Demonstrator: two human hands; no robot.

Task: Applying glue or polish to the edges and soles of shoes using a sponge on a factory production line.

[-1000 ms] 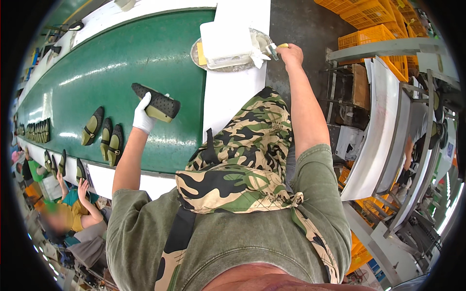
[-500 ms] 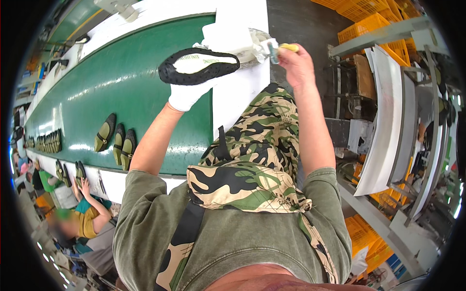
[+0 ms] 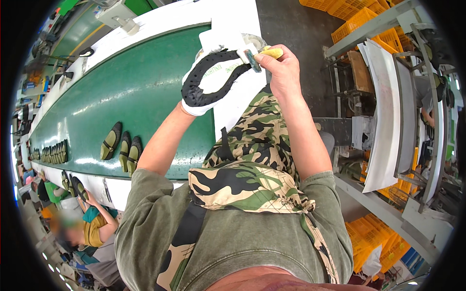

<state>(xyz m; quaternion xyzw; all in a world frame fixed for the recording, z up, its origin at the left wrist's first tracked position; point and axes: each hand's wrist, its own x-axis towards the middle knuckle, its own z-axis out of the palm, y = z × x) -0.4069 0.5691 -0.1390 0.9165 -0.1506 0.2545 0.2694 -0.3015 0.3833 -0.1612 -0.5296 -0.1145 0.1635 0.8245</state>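
My left hand [image 3: 196, 110], in a white glove, is wrapped around a black dotted shoe [image 3: 198, 81]. The shoe lies bottom up over the green belt, its white underside with green print facing me. My right hand [image 3: 284, 72], bare, pinches the yellow handle of a small brush [image 3: 274, 53]. The brush's teal and whitish head is at the narrow end of the shoe, by its rim; whether it touches cannot be made out. Just behind is a round clear tub [image 3: 260, 42] with whitish smears, partly hidden by the brush.
The green conveyor belt [image 3: 160, 63] has a white border. Several olive shoes with dark toes [image 3: 111, 140] stand on it at left, with a row of shoes [image 3: 54, 152] farther along. A co-worker's hand [image 3: 90, 199] holds a shoe. Orange crates [image 3: 369, 31] and a metal rack stand right.
The brush in my right hand has come left from the tub to the shoe's narrow end. My left hand has turned the shoe and shifted it slightly right and down.
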